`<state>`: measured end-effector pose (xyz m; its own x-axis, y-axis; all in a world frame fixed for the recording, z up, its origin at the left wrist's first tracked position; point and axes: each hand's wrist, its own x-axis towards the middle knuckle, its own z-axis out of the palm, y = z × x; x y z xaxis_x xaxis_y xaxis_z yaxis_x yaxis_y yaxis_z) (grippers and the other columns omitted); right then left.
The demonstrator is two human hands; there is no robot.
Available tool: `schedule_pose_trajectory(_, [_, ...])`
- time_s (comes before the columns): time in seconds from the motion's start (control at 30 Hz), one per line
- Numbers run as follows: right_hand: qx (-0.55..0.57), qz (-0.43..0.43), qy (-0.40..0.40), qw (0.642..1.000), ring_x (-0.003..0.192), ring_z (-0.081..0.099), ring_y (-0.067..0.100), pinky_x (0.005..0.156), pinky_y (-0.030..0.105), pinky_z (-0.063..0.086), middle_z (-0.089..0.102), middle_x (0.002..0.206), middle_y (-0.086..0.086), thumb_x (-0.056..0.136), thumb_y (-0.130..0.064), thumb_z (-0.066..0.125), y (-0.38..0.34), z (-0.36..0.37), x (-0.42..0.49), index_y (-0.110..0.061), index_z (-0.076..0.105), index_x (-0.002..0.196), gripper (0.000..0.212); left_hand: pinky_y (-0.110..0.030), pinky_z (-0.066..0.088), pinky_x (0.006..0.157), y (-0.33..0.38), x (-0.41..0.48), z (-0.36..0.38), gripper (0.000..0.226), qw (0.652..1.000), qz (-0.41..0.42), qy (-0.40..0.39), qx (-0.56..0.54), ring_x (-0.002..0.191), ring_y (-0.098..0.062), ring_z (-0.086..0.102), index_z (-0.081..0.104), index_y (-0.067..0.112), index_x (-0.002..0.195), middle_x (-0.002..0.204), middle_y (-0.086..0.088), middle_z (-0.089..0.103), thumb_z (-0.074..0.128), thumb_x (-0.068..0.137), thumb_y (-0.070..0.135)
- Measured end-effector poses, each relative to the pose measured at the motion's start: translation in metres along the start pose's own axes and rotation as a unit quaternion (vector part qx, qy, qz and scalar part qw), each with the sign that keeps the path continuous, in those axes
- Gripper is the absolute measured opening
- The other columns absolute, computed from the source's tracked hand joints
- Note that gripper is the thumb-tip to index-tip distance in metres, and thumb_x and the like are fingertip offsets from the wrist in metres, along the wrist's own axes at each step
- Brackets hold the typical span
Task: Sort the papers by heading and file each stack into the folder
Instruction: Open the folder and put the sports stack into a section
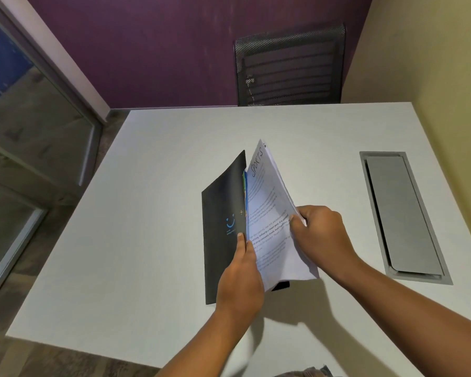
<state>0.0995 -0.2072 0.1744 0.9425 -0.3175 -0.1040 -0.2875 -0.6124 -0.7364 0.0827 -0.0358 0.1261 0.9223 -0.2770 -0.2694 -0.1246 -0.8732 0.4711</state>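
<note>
Since the SPORTS stack [269, 213] looks ready to go in, the folder [220, 227] on the tabletop [147, 213] is pinched open by the left hand [241, 281], and the stack's edge is pinched by fingers [297, 227] of the right hand [318, 235].

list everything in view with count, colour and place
folder: one, black with blue smile mark, middle of table, cover lifted
papers: one stack, white, top sheet headed SPORTS, tilted up inside the folder
table: one, white, under everything
cable hatch: one, grey, table's right side
chair: one, black mesh, beyond the far edge
left hand: one, pinches the folder cover's edge
right hand: one, grips the papers' right edge
</note>
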Motion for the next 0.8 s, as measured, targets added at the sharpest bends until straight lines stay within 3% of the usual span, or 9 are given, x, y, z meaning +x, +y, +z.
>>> schedule_pose_trajectory(0.07, [-0.021, 0.016, 0.025, 0.999, 0.045, 0.039, 0.02, 0.045, 0.027, 0.029, 0.044, 0.047, 0.0, 0.09, -0.014, 0.045, 0.004, -0.002, 0.005, -0.007, 0.046, 0.057, 0.034, -0.015, 0.052, 0.086, 0.001, -0.006, 0.001, 0.071, 0.999, -0.012, 0.01, -0.029, 0.125, -0.011, 0.046, 0.002, 0.023, 0.157, 0.16, 0.009, 0.013, 0.046, 0.101, 0.029])
schedule_pose_trajectory(0.13, [-0.047, 0.015, 0.046, 0.998, 0.044, 0.04, 0.021, 0.044, 0.028, 0.031, 0.046, 0.046, 0.002, 0.09, -0.013, 0.043, 0.006, -0.008, 0.007, -0.007, 0.045, 0.056, 0.035, -0.002, 0.046, 0.068, 0.002, -0.011, 0.0, 0.072, 0.998, -0.031, 0.011, -0.058, 0.107, -0.002, 0.046, -0.001, 0.026, 0.156, 0.156, 0.012, 0.019, 0.045, 0.102, 0.029])
schedule_pose_trajectory(0.17, [-0.057, 0.01, 0.053, 0.997, 0.044, 0.041, 0.021, 0.044, 0.028, 0.031, 0.047, 0.047, 0.002, 0.091, -0.013, 0.044, 0.006, -0.01, 0.008, -0.008, 0.045, 0.055, 0.035, -0.002, 0.045, 0.064, 0.003, -0.013, -0.001, 0.073, 0.998, -0.033, 0.013, -0.045, 0.103, -0.001, 0.045, -0.002, 0.025, 0.156, 0.157, 0.012, 0.015, 0.046, 0.102, 0.028])
schedule_pose_trajectory(0.27, [-0.056, 0.003, 0.041, 0.998, 0.046, 0.045, 0.017, 0.042, 0.026, 0.03, 0.052, 0.051, 0.0, 0.093, -0.015, 0.044, 0.007, -0.01, 0.008, -0.008, 0.053, 0.059, 0.036, -0.013, 0.051, 0.077, 0.001, -0.016, 0.001, 0.076, 1.0, -0.013, 0.014, 0.003, 0.111, -0.007, 0.05, -0.004, 0.023, 0.156, 0.162, 0.012, -0.001, 0.049, 0.101, 0.022])
schedule_pose_trajectory(0.33, [-0.04, -0.003, 0.027, 0.999, 0.05, 0.051, 0.017, 0.042, 0.025, 0.032, 0.057, 0.056, 0.0, 0.095, -0.018, 0.044, 0.003, -0.003, 0.005, -0.006, 0.061, 0.067, 0.035, -0.016, 0.052, 0.082, 0.003, -0.016, 0.002, 0.075, 1.0, -0.004, 0.014, 0.008, 0.116, -0.008, 0.048, -0.004, 0.022, 0.156, 0.163, 0.011, -0.002, 0.047, 0.102, 0.022])
schedule_pose_trajectory(0.47, [-0.041, -0.012, 0.029, 0.999, 0.051, 0.048, 0.013, 0.042, 0.022, 0.029, 0.053, 0.056, -0.005, 0.096, -0.017, 0.043, -0.004, 0.006, 0.0, -0.011, 0.058, 0.067, 0.034, -0.005, 0.039, 0.073, 0.01, -0.014, 0.0, 0.072, 1.0, -0.002, 0.013, -0.022, 0.111, 0.001, 0.037, -0.005, 0.021, 0.156, 0.16, 0.009, 0.014, 0.042, 0.103, 0.031])
schedule_pose_trajectory(0.6, [-0.153, -0.061, 0.042, 0.985, 0.054, 0.05, 0.025, 0.046, 0.03, 0.035, 0.061, 0.061, 0.002, 0.094, -0.019, 0.042, -0.003, 0.004, -0.002, -0.016, 0.059, 0.072, 0.028, -0.019, 0.054, 0.084, 0.0, -0.008, -0.001, 0.073, 0.998, -0.02, 0.006, 0.053, 0.118, -0.012, 0.054, -0.003, 0.017, 0.156, 0.164, 0.006, -0.007, 0.046, 0.102, 0.02])
schedule_pose_trajectory(0.7, [-0.217, -0.111, 0.057, 0.968, 0.054, 0.049, 0.029, 0.048, 0.03, 0.035, 0.07, 0.072, 0.008, 0.093, -0.02, 0.047, -0.005, 0.0, -0.002, -0.019, 0.066, 0.085, 0.02, -0.021, 0.05, 0.083, -0.002, -0.007, -0.008, 0.075, 0.994, -0.027, 0.01, 0.109, 0.125, -0.019, 0.053, -0.008, 0.015, 0.155, 0.162, 0.0, 0.006, 0.042, 0.1, 0.014])
schedule_pose_trajectory(0.8, [-0.234, -0.152, 0.056, 0.959, 0.056, 0.056, 0.029, 0.049, 0.026, 0.036, 0.075, 0.084, 0.01, 0.095, -0.023, 0.05, -0.012, 0.004, -0.008, -0.016, 0.07, 0.099, 0.021, -0.027, 0.047, 0.073, 0.0, -0.009, -0.013, 0.082, 0.992, -0.024, 0.01, 0.123, 0.114, -0.025, 0.063, -0.005, 0.013, 0.155, 0.161, -0.002, 0.01, 0.045, 0.09, 0.004])
